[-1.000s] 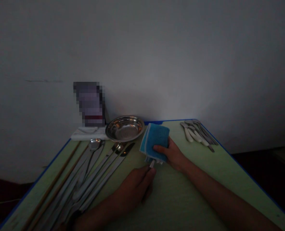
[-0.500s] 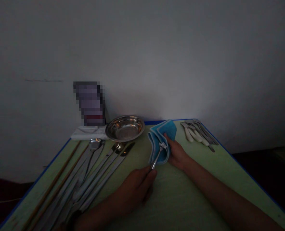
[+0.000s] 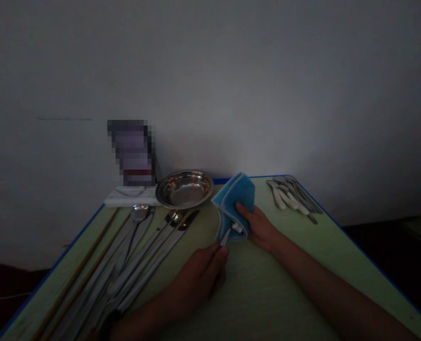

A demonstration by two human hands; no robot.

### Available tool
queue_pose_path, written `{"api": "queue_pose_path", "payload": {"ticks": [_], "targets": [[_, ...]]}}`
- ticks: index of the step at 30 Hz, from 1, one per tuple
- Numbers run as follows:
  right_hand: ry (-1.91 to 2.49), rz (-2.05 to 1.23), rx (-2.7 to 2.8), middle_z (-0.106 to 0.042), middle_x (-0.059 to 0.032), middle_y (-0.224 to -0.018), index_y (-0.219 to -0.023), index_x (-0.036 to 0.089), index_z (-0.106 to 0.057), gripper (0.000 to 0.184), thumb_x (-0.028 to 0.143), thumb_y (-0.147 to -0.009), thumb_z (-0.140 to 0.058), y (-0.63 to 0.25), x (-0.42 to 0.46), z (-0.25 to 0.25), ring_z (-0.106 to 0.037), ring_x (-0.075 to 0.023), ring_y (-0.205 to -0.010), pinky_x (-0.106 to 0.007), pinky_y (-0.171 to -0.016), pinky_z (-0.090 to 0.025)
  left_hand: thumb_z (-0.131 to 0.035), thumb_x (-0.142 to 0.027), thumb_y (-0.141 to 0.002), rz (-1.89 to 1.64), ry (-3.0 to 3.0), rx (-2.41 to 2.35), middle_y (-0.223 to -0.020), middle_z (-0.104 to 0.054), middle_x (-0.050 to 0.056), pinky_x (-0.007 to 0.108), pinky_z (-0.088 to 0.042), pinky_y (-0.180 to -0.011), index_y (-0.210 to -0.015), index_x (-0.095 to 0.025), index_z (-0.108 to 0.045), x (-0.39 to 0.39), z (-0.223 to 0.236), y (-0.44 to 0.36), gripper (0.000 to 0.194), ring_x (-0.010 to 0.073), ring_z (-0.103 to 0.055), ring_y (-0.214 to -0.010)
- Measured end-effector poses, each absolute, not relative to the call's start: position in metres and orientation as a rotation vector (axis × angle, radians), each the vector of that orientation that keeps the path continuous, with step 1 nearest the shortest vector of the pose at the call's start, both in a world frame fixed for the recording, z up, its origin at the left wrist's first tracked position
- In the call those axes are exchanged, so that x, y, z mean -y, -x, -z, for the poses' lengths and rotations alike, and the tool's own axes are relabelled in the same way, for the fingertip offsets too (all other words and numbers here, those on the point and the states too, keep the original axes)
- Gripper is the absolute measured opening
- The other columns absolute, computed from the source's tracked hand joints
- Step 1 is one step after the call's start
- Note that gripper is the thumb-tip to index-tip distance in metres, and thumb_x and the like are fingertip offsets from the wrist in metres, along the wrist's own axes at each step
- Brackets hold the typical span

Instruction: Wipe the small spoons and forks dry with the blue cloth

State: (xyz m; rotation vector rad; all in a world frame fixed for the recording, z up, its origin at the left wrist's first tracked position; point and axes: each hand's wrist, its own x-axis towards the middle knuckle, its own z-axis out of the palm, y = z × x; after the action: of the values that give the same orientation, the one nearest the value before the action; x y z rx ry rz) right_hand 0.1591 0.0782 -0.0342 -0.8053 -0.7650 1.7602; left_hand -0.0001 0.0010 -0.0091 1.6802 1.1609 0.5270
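Observation:
My left hand (image 3: 205, 270) is closed around a slim, shiny metal piece of cutlery (image 3: 225, 237), tilted up toward the right. Its far end goes into the folds of a blue cloth (image 3: 244, 189) with pale edging, so its kind is hidden. My right hand (image 3: 260, 225) grips that folded cloth from the right, thumb pressed on top. A small white tag (image 3: 237, 228) shows at the lower fold of the cloth. Both hands are above the table, near its middle.
A round steel bowl (image 3: 185, 189) stands at the back of the green table (image 3: 267, 284). Long knives (image 3: 160, 258), spoons (image 3: 140, 213) and chopsticks (image 3: 89, 251) lie at left. Several white-handled utensils (image 3: 292, 201) lie at back right. A pixelated upright object (image 3: 132, 151) leans near the wall.
The blue cloth has folded over and shifted slightly left, covering more of the metal cutlery. My right thumb has moved a little left and down; my left hand has barely moved.

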Motion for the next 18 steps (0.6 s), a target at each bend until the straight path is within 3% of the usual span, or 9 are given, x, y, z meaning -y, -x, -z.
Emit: {"api": "queue_pose_path", "payload": {"ticks": [4,10,16,18], "targets": [[0.805,-1.771,0.801,-0.065,0.0004,-0.063,-0.078,0.013,-0.062,0.025,0.031,-0.062,-0.070,-0.159,-0.076,0.031,-0.058,-0.0104,-0.053,-0.023,-0.055,-0.047,-0.030,-0.038,-0.090,-0.512,-1.723,-1.170,-0.053,-0.044,-0.006,0.021,-0.037,-0.053,-0.065,-0.020,-0.044,-0.002,0.009,0.000,0.034,0.0105,-0.044,-0.049],[0.847,-1.734,0.632,-0.067,0.0000,-0.066,-0.080,0.014,-0.062,0.024,0.034,-0.067,-0.066,-0.157,-0.080,0.033,-0.059,-0.0109,-0.054,-0.023,-0.055,-0.049,-0.028,-0.035,-0.091,-0.513,-1.631,-1.033,-0.058,-0.045,-0.005,0.021,-0.038,-0.054,-0.077,-0.018,-0.048,-0.002,0.001,0.003,0.030,0.0107,-0.045,-0.054],[0.861,-1.723,0.571,-0.067,-0.0005,-0.068,-0.084,0.014,-0.063,0.025,0.035,-0.070,-0.063,-0.157,-0.082,0.034,-0.060,-0.0115,-0.055,-0.025,-0.060,-0.050,-0.033,-0.029,-0.091,-0.431,-1.720,-0.733,-0.076,-0.061,0.001,0.023,-0.044,-0.070,-0.101,-0.016,-0.051,-0.002,-0.003,0.008,0.024,0.0129,-0.056,-0.070],[0.853,-1.712,0.538,-0.067,-0.0004,-0.068,-0.084,0.015,-0.063,0.025,0.035,-0.070,-0.064,-0.157,-0.082,0.034,-0.060,-0.0114,-0.056,-0.025,-0.060,-0.050,-0.033,-0.030,-0.092,-0.429,-1.750,-0.708,-0.079,-0.066,0.004,0.024,-0.046,-0.069,-0.100,-0.015,-0.053,-0.003,0.000,0.008,0.027,0.0136,-0.059,-0.071]]}}
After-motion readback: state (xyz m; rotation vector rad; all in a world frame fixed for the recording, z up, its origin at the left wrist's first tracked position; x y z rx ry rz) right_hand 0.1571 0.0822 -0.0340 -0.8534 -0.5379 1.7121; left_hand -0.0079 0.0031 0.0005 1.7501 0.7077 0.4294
